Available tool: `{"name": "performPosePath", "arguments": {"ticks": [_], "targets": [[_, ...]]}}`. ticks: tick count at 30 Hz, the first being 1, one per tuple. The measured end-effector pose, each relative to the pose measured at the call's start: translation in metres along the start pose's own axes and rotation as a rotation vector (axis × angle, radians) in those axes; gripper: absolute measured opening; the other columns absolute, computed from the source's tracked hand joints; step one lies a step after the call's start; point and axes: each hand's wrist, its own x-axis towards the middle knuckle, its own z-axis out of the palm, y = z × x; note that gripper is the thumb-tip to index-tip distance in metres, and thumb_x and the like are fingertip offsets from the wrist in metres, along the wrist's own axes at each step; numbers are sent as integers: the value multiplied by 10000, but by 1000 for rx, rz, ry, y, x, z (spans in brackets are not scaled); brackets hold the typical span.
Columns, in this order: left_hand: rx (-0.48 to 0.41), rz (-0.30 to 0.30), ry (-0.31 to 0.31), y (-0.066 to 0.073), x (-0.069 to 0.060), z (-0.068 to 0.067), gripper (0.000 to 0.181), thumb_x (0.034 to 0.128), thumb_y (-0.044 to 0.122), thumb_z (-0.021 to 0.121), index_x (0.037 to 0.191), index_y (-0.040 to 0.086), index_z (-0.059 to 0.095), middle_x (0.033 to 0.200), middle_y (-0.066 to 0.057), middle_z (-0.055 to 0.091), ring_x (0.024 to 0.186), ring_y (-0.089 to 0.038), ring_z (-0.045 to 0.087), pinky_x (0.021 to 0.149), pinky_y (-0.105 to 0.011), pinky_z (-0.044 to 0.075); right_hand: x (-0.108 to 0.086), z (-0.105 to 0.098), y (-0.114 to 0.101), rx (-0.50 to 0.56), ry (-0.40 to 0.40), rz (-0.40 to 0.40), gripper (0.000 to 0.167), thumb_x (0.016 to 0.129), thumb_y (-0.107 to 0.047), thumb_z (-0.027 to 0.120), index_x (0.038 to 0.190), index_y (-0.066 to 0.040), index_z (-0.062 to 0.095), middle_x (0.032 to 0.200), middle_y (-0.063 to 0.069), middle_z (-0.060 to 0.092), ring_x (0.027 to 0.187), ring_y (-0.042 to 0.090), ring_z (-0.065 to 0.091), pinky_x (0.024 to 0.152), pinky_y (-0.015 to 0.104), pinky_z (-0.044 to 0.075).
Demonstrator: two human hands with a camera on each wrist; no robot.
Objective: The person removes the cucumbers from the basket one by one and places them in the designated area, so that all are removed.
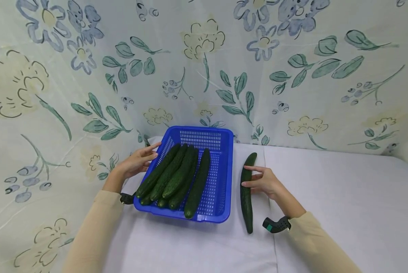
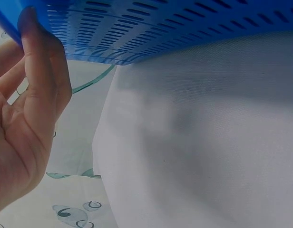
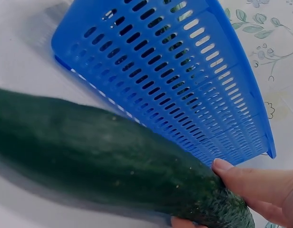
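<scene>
A long, slightly curved cucumber (image 1: 246,203) lies on the white cloth beside the blue plastic basket (image 1: 225,182). My right hand (image 1: 265,182) grips this cucumber around its upper half, thumb on one side and fingers on the other. The right wrist view shows the cucumber (image 3: 99,156) large, the thumb of my right hand (image 3: 260,190) pressed on its bumpy end. Several dark green cucumbers (image 1: 178,176) lie lengthwise in the basket, mostly heaped on its left. At the basket's left rim rests my left hand (image 1: 137,161), its fairly straight fingers touching the outer wall.
A white cloth (image 1: 326,189) covers the table. Behind and to the left hangs a floral curtain (image 1: 197,76) that meets the table's back edge. Perforated side walls of the basket (image 3: 151,57) stand close to the held cucumber.
</scene>
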Motion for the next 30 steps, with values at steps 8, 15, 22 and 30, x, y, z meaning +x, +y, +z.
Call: {"name": "performPosePath", "arguments": {"ticks": [8, 15, 22, 30], "targets": [[10, 2, -5, -3, 1, -1, 610, 1059, 307, 505, 1603, 295, 227, 1487, -152, 431, 861, -121, 656, 715, -249, 550, 2, 6, 6, -70, 27, 6, 711, 778, 61, 815, 1422, 12, 519, 1027, 255, 571, 747, 207, 636, 689, 422, 602], [2, 8, 0, -4, 3, -2, 613, 1056, 308, 514, 1600, 305, 233, 1478, -162, 437, 1033, -180, 676, 793, -303, 568, 2, 7, 4, -142, 26, -14, 698, 776, 28, 830, 1407, 9, 533, 989, 228, 540, 726, 204, 617, 676, 439, 601], [9, 13, -3, -4, 3, -2, 611, 1057, 303, 512, 1600, 304, 234, 1454, -152, 457, 1007, -180, 678, 768, -291, 567, 0, 9, 1, -189, 15, 0, 705, 779, 8, 835, 1414, -2, 528, 1070, 269, 521, 754, 226, 626, 684, 439, 601], [-6, 15, -6, -4, 2, -2, 609, 1058, 292, 512, 1601, 294, 236, 1420, -141, 496, 1009, -187, 685, 782, -304, 573, -1, 6, 2, -212, 9, -5, 708, 784, -3, 833, 1422, -11, 526, 999, 222, 504, 716, 218, 610, 685, 423, 602]]}}
